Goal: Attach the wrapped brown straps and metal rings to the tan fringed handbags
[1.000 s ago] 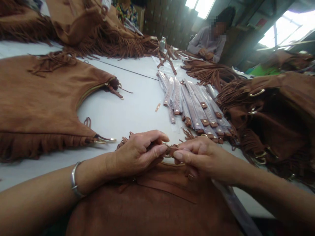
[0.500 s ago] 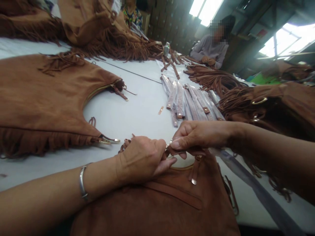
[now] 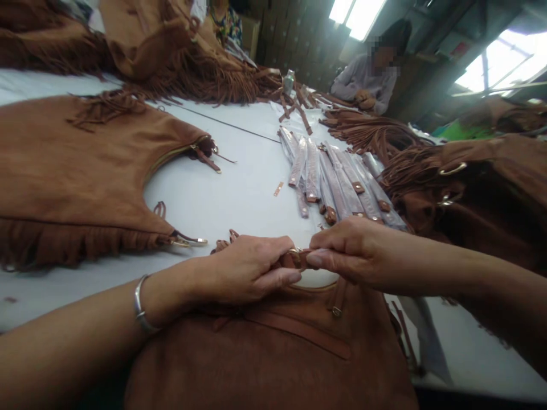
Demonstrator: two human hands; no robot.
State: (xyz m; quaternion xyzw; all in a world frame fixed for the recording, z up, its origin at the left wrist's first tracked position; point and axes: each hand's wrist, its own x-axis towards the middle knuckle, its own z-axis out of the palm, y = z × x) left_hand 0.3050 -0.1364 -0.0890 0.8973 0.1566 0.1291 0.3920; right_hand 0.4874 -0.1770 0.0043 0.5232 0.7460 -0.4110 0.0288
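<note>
A brown suede bag lies at the table's near edge, under both my hands. My left hand is closed round a brown leather tab at the bag's upper opening, by a small gold-coloured metal ring. Pinched in my right hand is the end of a brown leather strap, which meets the ring. How the two are joined is hidden by my fingers. A plastic-wrapped length hangs below my right forearm. Beside my right hand, a zip-pull strap hangs on the bag.
Plastic-wrapped straps lie beyond my hands, near a small metal plate. Another fringed bag is at left, a dark brown bag at right. Fringed bags are piled behind. A person sits across the table.
My right hand has shifted slightly right and down, and the strap end now shows more clearly at the ring. The wrapped length below my right arm has swung to hang more steeply.
</note>
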